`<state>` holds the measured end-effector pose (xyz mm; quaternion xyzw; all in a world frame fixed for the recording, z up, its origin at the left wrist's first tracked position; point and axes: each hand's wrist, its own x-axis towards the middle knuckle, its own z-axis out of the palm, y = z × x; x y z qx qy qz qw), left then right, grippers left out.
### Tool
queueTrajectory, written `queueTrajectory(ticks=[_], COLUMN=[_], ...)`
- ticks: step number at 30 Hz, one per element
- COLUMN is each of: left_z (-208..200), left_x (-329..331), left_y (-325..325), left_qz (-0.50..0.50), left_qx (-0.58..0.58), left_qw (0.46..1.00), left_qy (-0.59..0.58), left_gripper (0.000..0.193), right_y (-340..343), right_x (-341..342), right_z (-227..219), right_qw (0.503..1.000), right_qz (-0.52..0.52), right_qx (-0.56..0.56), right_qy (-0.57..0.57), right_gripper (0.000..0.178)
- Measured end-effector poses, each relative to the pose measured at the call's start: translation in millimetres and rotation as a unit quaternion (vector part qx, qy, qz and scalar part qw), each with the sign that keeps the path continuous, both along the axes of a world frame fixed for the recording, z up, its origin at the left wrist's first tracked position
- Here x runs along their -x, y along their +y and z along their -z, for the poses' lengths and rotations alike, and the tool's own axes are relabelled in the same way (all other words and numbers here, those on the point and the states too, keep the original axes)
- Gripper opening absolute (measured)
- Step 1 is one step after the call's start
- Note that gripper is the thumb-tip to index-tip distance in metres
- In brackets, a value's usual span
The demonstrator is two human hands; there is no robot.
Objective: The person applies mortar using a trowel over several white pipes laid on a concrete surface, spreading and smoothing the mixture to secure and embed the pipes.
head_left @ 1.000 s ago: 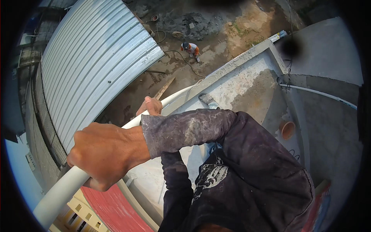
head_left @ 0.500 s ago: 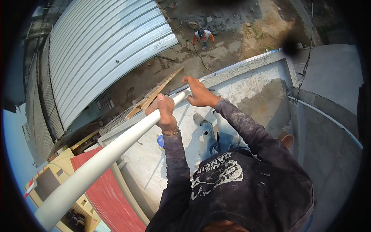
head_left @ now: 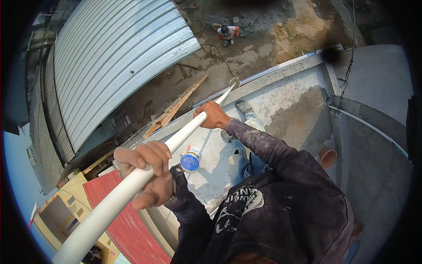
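Note:
A long white pipe (head_left: 187,133) runs slantwise from the lower left corner up to the roof's parapet, where its far end meets a small pale ring (head_left: 235,82). My left hand (head_left: 151,176) is on the nearer stretch, fingers curled over the pipe and thumb on its other side. Farther along, my right hand (head_left: 214,115) is closed round the same pipe. Below the pipe, between my two arms, a small tub with a blue lid (head_left: 190,162) stands on the concrete.
A concrete parapet (head_left: 281,72) with metal strips along it borders the slab, beyond which the ground drops away. A wooden plank (head_left: 182,101) lies outside it. Corrugated metal roofing (head_left: 123,57) spreads left. Far below, a person (head_left: 226,34) stands. A brown pot (head_left: 327,157) sits at right.
My left hand has moved back along the pipe toward the lower left. My right hand has closed round the pipe, lower than before. The blue-lidded tub shows more fully.

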<state>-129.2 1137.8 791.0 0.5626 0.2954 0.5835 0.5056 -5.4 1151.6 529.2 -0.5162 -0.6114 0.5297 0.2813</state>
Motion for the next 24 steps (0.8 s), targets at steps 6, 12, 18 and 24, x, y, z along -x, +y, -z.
queueTrajectory(ticks=[6, 12, 18, 24], left_z=[125.4, 197.9, 39.8, -144.6], left_x=[23.5, -55.4, -45.0, -21.9], left_y=[-27.1, 13.3, 20.1, 4.1], left_qz=[-0.084, -0.175, -0.144, -0.138], left_qx=[0.268, 0.215, 0.117, 0.051], left_qw=[0.948, 0.94, 0.977, 0.989], left_qy=[0.15, 0.198, 0.109, -0.011], left_gripper=[0.091, 0.036, 0.045, 0.046], right_y=[8.6, -0.2, 13.3, 44.0], right_x=[-6.2, -2.6, -40.4, -27.6], right_z=[-131.0, -286.3, -208.0, -39.3], right_qw=[0.994, 0.967, 0.873, 0.986], right_qz=[-0.051, -0.133, 0.003, 0.065], right_qx=[-0.087, -0.164, -0.313, -0.115], right_qy=[0.051, 0.141, 0.375, 0.098], right_gripper=[0.029, 0.031, 0.079, 0.09])
